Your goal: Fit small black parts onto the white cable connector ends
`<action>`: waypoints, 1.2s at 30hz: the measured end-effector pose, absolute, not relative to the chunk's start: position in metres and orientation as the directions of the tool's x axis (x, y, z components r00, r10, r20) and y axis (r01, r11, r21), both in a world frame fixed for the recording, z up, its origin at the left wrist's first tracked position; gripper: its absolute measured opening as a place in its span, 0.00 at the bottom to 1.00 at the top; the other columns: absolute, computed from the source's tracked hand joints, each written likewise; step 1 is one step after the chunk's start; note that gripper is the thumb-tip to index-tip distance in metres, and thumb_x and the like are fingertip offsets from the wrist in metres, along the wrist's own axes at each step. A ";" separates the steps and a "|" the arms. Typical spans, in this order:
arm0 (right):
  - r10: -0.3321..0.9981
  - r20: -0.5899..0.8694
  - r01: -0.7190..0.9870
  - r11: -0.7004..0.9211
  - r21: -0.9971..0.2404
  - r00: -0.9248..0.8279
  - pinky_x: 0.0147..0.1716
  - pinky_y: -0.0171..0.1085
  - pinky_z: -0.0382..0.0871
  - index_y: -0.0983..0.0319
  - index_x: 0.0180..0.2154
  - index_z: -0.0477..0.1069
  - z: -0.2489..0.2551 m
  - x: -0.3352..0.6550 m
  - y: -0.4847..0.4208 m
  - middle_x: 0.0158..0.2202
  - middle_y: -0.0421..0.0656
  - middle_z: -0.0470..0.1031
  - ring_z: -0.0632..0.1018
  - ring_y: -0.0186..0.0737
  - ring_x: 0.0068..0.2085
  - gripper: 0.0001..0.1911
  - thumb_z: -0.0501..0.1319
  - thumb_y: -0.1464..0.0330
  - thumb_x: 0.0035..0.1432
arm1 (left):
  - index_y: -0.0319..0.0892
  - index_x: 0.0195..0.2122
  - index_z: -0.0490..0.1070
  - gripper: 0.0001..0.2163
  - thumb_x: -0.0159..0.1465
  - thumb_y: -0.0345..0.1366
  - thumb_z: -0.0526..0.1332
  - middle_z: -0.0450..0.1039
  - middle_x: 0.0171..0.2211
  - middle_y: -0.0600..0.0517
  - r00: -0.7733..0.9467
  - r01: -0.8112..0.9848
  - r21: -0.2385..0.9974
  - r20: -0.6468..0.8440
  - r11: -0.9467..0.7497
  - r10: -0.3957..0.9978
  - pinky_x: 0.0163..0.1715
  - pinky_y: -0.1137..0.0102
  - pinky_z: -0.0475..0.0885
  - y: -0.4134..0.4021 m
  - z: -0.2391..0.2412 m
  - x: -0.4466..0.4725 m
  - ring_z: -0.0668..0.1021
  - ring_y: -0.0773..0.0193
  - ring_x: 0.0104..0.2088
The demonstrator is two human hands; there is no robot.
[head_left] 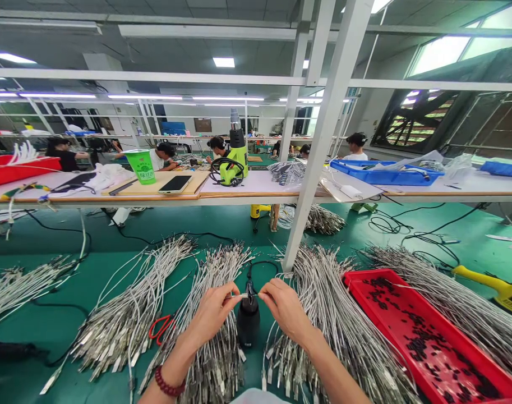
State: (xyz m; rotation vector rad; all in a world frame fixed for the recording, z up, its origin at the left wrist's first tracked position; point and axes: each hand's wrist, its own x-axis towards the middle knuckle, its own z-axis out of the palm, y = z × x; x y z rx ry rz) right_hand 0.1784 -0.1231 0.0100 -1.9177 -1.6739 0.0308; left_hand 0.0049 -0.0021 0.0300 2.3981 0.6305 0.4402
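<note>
My left hand (211, 311) and my right hand (286, 308) are both pinched on one thin grey cable (249, 294), stretched between them just above the nozzle of a black heat gun (248, 321) standing upright on the green bench. A small dark piece sits on the cable over the nozzle. A bead bracelet is on my left wrist. Bundles of grey cables with metal plugs (213, 342) lie under and beside both hands.
A red tray (356, 283) of small black pieces lies at the right, past it a yellow tool (497, 289). Red scissors (161, 328) lie left of my hands. A white post (312, 168) rises ahead, with a shelf holding a green heat gun (235, 160), phone and cup. Other people work behind.
</note>
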 end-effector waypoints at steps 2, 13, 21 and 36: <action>0.911 0.353 0.901 -0.043 -0.431 0.212 0.32 0.36 0.62 0.61 0.32 0.68 0.009 0.178 -0.122 0.32 0.41 0.69 0.70 0.40 0.35 0.09 0.54 0.70 0.66 | 0.43 0.32 0.67 0.12 0.68 0.42 0.51 0.56 0.19 0.60 0.839 0.314 0.636 0.162 -0.705 0.520 0.25 0.74 0.52 -0.001 0.030 0.006 0.60 0.68 0.22; 0.902 0.374 0.909 -0.043 -0.416 0.214 0.32 0.35 0.61 0.61 0.31 0.68 0.006 0.178 -0.122 0.31 0.41 0.69 0.70 0.39 0.34 0.09 0.55 0.70 0.65 | 0.42 0.26 0.62 0.15 0.68 0.42 0.49 0.56 0.19 0.59 0.834 0.359 0.591 0.143 -0.722 0.532 0.25 0.73 0.51 -0.001 0.027 0.006 0.59 0.68 0.22; 0.891 0.396 0.894 -0.024 -0.447 0.222 0.32 0.36 0.62 0.61 0.31 0.69 0.009 0.178 -0.123 0.31 0.41 0.69 0.70 0.40 0.35 0.08 0.56 0.71 0.64 | 0.43 0.28 0.64 0.12 0.67 0.42 0.52 0.58 0.19 0.60 0.829 0.327 0.627 0.169 -0.707 0.533 0.24 0.73 0.51 -0.001 0.026 0.007 0.60 0.68 0.22; 0.874 0.435 0.885 0.009 -0.465 0.219 0.31 0.36 0.61 0.60 0.31 0.69 0.007 0.176 -0.123 0.30 0.40 0.69 0.69 0.39 0.34 0.06 0.58 0.71 0.62 | 0.42 0.26 0.61 0.10 0.65 0.37 0.55 0.59 0.22 0.59 0.811 0.313 0.609 0.227 -0.729 0.539 0.25 0.74 0.53 0.000 0.024 0.006 0.62 0.68 0.24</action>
